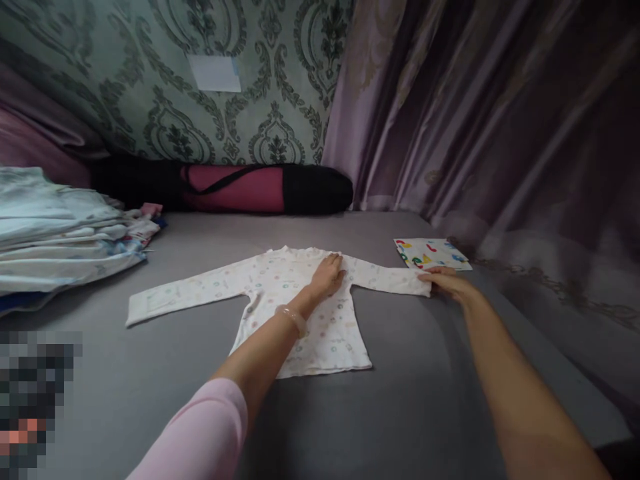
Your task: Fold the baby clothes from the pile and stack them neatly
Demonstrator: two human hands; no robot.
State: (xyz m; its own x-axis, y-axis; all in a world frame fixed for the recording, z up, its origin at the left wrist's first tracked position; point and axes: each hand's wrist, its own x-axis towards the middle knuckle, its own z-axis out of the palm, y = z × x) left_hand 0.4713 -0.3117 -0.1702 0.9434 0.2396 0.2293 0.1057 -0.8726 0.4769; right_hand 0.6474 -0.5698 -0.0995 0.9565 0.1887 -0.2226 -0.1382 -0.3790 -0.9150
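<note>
close-fingered left hand (327, 275) pinned the white printed cloth shirt (325, 340), right hand (450, 283) pinching its cuff (423, 287), seemingly for tautness!

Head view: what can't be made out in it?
All in the head view:
White shirt: near left corner, hidden by the left forearm; finer print, too small.
Clothes pile: left part, cut off by the picture's edge.
Right hand: palm side, hidden by its own back.
Pixelated patch: contents, blurred by large blocks.

Gray sheet (400, 413) lies open at lower centre between the forearms (260, 347); a clothes pile (60, 227) blocks mid-left, a long bag (240, 190) upper centre, purple curtains (480, 113) upper right.
</note>
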